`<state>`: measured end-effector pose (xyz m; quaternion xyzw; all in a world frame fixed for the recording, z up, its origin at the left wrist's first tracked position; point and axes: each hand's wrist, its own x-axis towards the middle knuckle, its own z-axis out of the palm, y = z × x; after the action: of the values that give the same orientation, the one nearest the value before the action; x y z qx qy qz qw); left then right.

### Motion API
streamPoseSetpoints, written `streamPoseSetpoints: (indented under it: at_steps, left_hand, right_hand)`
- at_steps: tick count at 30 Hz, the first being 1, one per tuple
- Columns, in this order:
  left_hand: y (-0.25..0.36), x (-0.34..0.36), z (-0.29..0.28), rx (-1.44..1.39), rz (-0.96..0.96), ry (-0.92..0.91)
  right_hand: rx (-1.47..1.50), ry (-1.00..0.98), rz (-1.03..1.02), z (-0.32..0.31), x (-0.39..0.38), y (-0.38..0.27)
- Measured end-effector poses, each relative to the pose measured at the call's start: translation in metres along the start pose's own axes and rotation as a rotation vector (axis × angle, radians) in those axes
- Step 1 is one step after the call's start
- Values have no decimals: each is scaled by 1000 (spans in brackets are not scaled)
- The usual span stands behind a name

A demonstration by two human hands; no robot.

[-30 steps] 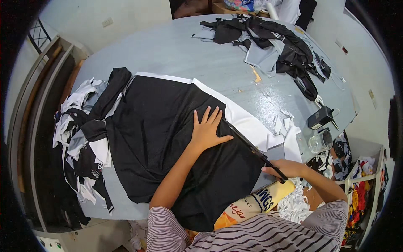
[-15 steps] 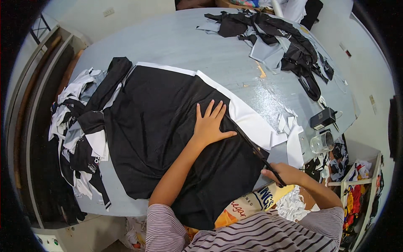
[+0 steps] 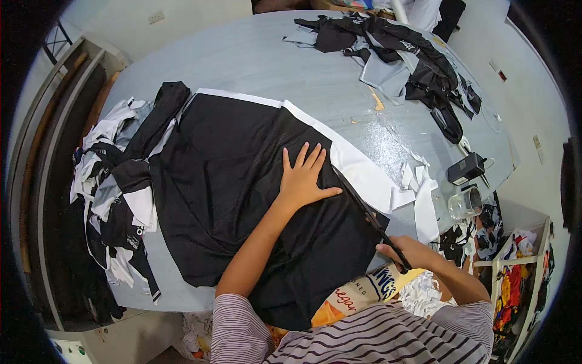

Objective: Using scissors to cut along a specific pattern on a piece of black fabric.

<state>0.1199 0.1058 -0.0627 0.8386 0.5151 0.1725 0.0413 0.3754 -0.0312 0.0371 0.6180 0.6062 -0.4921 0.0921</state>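
Observation:
A large black cloth [image 3: 224, 170] lies spread over the table, with a white edge strip [image 3: 359, 171] along its far right side. My left hand [image 3: 304, 181] rests flat on the cloth, fingers spread. Beside it, my right hand [image 3: 413, 252] grips the handles of a pair of long dark scissors [image 3: 371, 219]. The blades lie along the border between black cloth and white strip, their tips a little right of my left fingers. How far apart the blades are is hard to make out.
Black, white and grey cloth scraps [image 3: 130, 200] are heaped at the left. Another dark garment pile [image 3: 403, 60] lies far right on the grey table [image 3: 236, 54]. A black adapter box [image 3: 467, 168], a clear glass [image 3: 465, 204] and white offcuts [image 3: 424, 194] sit at the right.
The scissors have shifted very slightly, with the tips a touch farther right at the white strip's edge. My left hand stays in almost the same spot on the cloth.

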Motion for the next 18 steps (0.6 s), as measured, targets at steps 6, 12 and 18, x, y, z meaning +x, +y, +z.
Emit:
streamPoseSetpoints:
  at_steps: [6, 12, 18]
  left_hand:
    - [-13, 5, -6, -318, -60, -71]
    - [-12, 1, -6, -113, 32, 21]
    - [-12, -2, -3, -79, 31, 36]
  right_hand:
    - [78, -82, 69, -5, -3, 0]
    - [-84, -93, 40, -10, 5, -2]
    - [-70, -73, 18, -12, 13, -18]
